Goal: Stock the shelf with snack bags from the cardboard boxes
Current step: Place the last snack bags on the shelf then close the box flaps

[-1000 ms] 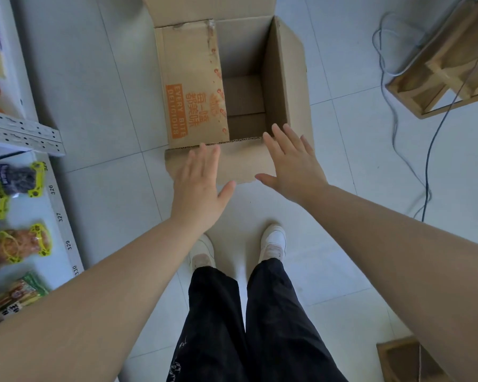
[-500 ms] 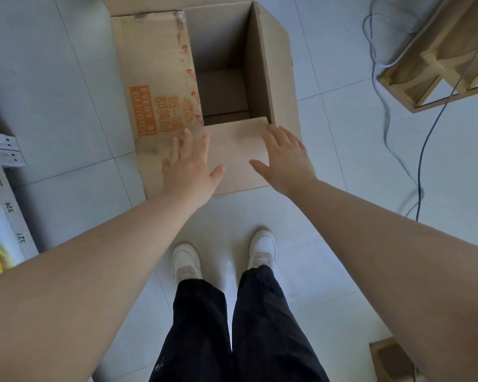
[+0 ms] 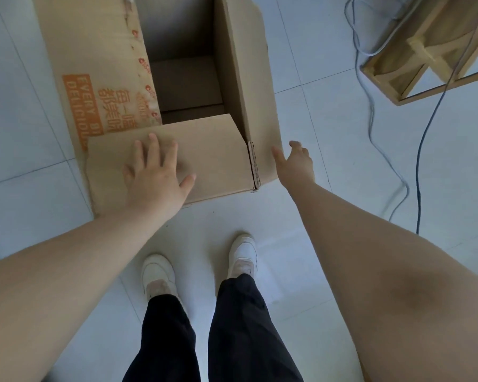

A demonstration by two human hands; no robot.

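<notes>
An open brown cardboard box (image 3: pixel 240 78) with orange print on its left flap stands on the tiled floor in front of me. Its inside shows only bare cardboard; no snack bags are in sight. My left hand (image 3: pixel 155 175) lies flat with spread fingers on the near flap (image 3: pixel 218 155). Beside the box's near right corner is my right hand (image 3: pixel 295 164), fingers loosely extended at the right wall and holding nothing. The shelf is out of view.
A light wooden frame (image 3: pixel 414 51) lies on the floor at the upper right, with grey and dark cables (image 3: pixel 420 150) trailing past it. My white shoes (image 3: pixel 243 255) and black trousers stand just behind the box on pale tiles.
The view has closed in on the box and the shelf has slid out of sight at the left. My right hand has moved from the near flap to the box's right side.
</notes>
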